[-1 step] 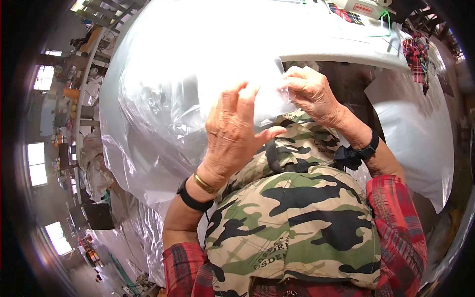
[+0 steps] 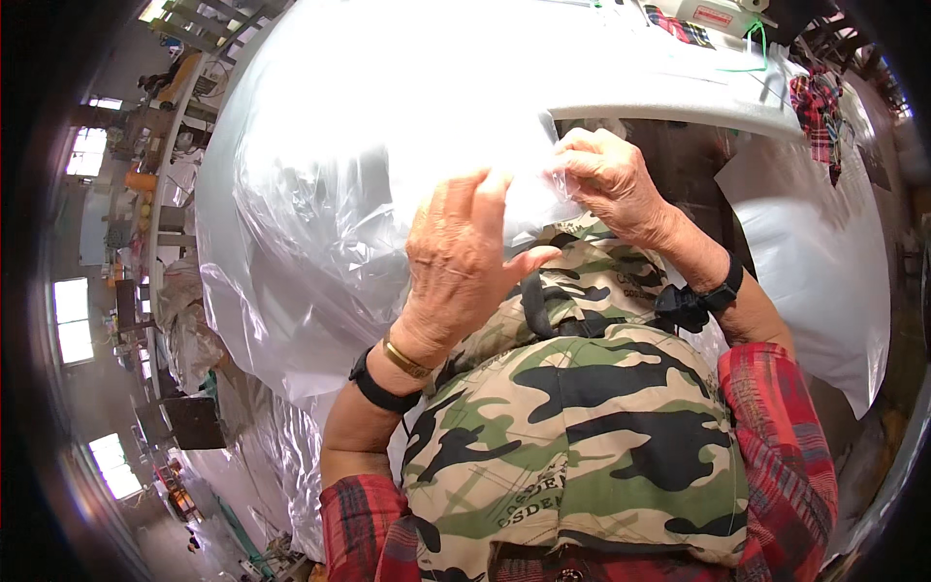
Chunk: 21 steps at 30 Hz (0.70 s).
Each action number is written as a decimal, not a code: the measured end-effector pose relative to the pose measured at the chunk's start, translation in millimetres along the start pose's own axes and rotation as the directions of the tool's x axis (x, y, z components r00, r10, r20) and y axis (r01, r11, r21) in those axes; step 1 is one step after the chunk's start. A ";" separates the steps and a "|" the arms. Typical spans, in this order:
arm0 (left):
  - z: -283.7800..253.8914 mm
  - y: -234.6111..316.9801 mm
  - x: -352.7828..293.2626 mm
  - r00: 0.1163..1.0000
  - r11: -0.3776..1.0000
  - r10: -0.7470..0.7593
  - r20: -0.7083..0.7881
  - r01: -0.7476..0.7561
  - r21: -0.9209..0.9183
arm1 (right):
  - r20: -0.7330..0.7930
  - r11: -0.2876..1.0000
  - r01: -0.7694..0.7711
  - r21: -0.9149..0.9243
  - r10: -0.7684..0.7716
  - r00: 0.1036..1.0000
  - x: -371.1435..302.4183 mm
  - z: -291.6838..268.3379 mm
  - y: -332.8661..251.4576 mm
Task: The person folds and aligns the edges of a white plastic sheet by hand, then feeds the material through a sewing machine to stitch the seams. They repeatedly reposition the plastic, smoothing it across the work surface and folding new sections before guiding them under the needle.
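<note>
We see the plastic sheet (image 2: 310, 194) already spread on the table (image 2: 679, 113), though its left part is creased. Our right hand (image 2: 609, 182) has its fingers clamped on a bit of it; our left hand (image 2: 454, 254) has thumb and fingers apart. How much remains, we cannot tell.

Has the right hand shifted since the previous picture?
No, not visibly: the right hand keeps the same place just below the white tabletop's curved edge in the view, with no clear shift either way.
</note>
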<state>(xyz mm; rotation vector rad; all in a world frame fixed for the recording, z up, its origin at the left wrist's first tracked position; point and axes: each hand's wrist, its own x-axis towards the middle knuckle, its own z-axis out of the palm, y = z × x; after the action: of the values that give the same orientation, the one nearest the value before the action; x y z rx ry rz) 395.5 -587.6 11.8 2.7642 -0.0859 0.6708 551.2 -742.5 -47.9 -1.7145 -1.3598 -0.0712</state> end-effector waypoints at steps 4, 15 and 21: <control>17.0 -3.6 0.0 0.996 0.988 0.079 -0.034 -0.074 0.137 | -0.041 0.999 0.014 0.036 -0.013 0.999 0.9 3.7 -2.0; 17.6 -7.8 0.8 0.998 0.991 -0.069 -0.005 0.068 -0.116 | -0.078 0.999 0.025 0.027 -0.022 0.997 4.0 7.7 -8.2; 13.7 -7.8 -13.5 0.991 0.968 -0.132 -0.004 0.128 -0.215 | -0.090 0.990 0.096 -0.103 -0.106 0.990 6.2 14.7 -7.2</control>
<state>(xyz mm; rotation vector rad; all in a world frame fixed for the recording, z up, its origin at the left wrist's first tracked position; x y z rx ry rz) 390.5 -584.4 -8.1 2.5311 0.0255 0.6141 541.1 -728.3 -48.6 -1.7002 -1.3908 -0.2786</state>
